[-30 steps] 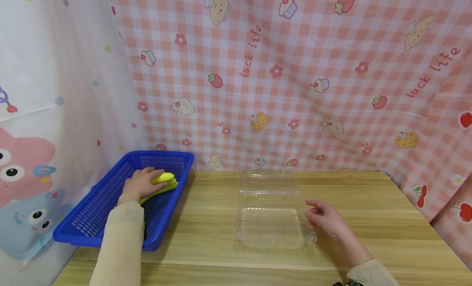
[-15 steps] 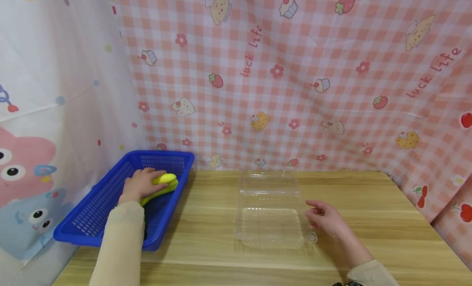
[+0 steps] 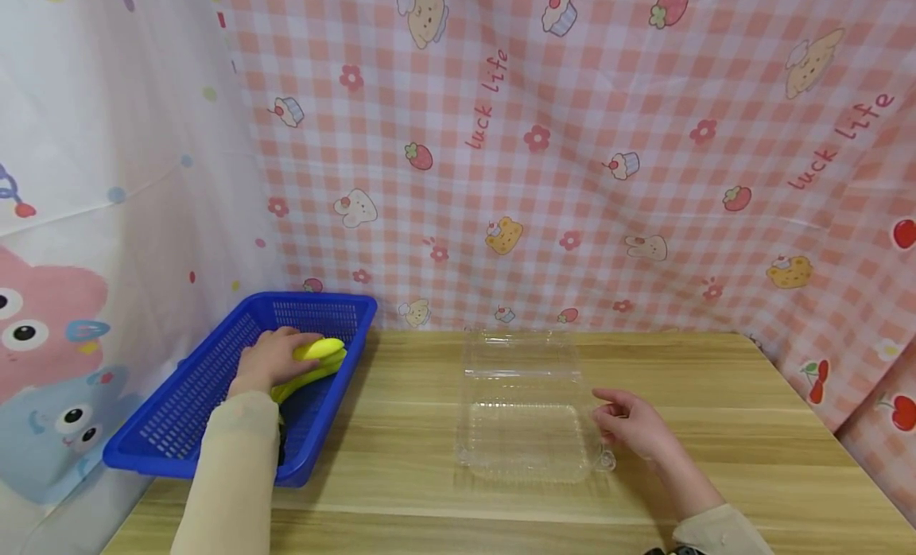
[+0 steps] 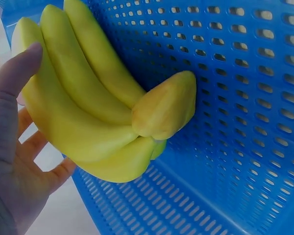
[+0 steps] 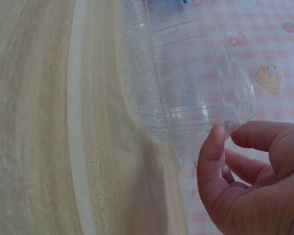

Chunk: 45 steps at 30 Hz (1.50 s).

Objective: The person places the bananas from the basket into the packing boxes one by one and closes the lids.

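A bunch of yellow bananas lies in the blue plastic basket at the left. My left hand reaches in over the basket and holds the bunch. In the left wrist view, the thumb lies on the outer banana, with the fingers behind the bunch. A clear plastic clamshell box stands with its lid raised at the middle of the table. At its right side, my right hand pinches the edge between thumb and forefinger, as the right wrist view of the box shows.
The wooden table runs back to a pink checked cloth. A white patterned curtain hangs close along the basket's left side. Something dark shows in the basket beside the left sleeve.
The bananas have shifted very slightly under my left hand. My right hand and the clamshell box have stayed where they were.
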Each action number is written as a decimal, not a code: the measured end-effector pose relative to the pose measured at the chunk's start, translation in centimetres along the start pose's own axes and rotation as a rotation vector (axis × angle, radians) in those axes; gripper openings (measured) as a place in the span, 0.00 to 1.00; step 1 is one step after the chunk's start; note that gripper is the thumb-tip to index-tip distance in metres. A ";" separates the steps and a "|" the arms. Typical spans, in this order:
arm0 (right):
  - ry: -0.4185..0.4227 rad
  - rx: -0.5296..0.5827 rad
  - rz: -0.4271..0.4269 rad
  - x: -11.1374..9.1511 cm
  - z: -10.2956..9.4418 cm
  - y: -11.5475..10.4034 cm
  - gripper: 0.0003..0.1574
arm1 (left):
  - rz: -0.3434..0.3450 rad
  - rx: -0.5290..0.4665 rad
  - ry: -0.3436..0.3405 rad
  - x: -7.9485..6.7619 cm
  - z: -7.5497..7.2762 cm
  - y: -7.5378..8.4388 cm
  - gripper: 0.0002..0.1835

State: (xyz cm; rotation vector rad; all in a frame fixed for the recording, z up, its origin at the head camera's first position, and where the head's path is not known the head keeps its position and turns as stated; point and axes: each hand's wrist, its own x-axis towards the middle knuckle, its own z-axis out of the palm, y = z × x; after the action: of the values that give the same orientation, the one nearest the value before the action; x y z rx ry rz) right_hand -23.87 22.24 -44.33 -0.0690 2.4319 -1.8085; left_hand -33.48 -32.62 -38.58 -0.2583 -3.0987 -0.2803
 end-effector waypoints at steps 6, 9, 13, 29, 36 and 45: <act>0.004 -0.003 -0.003 0.1 -0.1 0.1 0.32 | 0.011 -0.028 -0.011 -0.2 -0.2 0.1 0.31; 0.007 -0.004 -0.005 0.1 -0.1 0.1 0.32 | 0.010 -0.038 -0.007 -0.2 -0.2 0.0 0.30; 0.004 -0.011 -0.007 0.1 -0.1 0.1 0.32 | 0.010 -0.049 -0.003 -0.1 -0.1 -0.1 0.30; -0.003 -0.020 -0.018 0.4 -0.2 0.5 0.32 | 0.030 -0.086 0.088 -0.1 -0.4 -0.2 0.30; -0.003 -0.011 -0.021 0.4 -0.1 0.4 0.33 | 0.025 -0.089 0.123 -0.3 -0.8 -0.1 0.30; -0.005 0.009 -0.019 0.3 -0.1 0.3 0.33 | 0.031 -0.088 0.167 -0.4 -1.3 0.4 0.29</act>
State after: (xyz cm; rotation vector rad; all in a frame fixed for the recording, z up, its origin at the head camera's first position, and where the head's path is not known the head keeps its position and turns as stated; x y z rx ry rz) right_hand -24.22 22.41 -44.58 -0.0958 2.4283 -1.8244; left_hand -33.04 -32.53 -37.21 -0.2699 -2.9192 -0.4159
